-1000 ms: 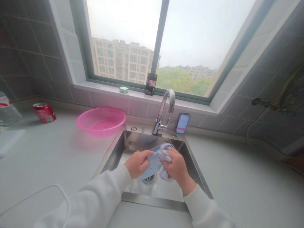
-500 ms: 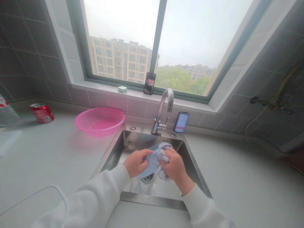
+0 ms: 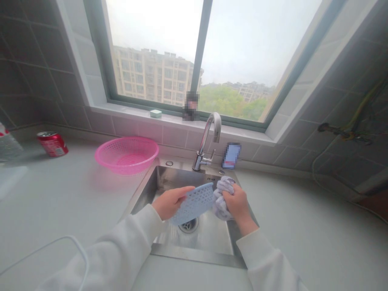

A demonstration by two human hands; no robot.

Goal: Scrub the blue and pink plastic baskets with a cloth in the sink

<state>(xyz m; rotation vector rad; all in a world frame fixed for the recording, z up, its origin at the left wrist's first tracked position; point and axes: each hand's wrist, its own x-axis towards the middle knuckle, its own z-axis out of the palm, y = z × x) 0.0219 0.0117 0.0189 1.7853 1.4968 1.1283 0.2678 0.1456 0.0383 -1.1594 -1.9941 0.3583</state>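
Over the sink (image 3: pixel 206 254), my left hand (image 3: pixel 170 203) is closed on the rim of a light blue plastic basket (image 3: pixel 197 204) with a perforated wall. The basket is tilted, its holed side facing me. My right hand (image 3: pixel 238 204) grips a crumpled pale grey-white cloth (image 3: pixel 223 198), just right of the basket and apart from it. Below the basket shows the round drain (image 3: pixel 188 226). The fingertips of my left hand are partly hidden behind the basket.
Behind the sink stands a chrome faucet (image 3: pixel 209 141). A pink colander (image 3: pixel 127 155) and a red can (image 3: pixel 52 144) are on the left counter. A blurred-out phone (image 3: pixel 231 155) leans at the back right. A small green box (image 3: pixel 155 113) sits on the windowsill; a white cable (image 3: pixel 77 246) crosses the lower left.
My right hand has moved right with the cloth, off the basket it was pressed against. The basket has turned a little, showing more of its perforated side.
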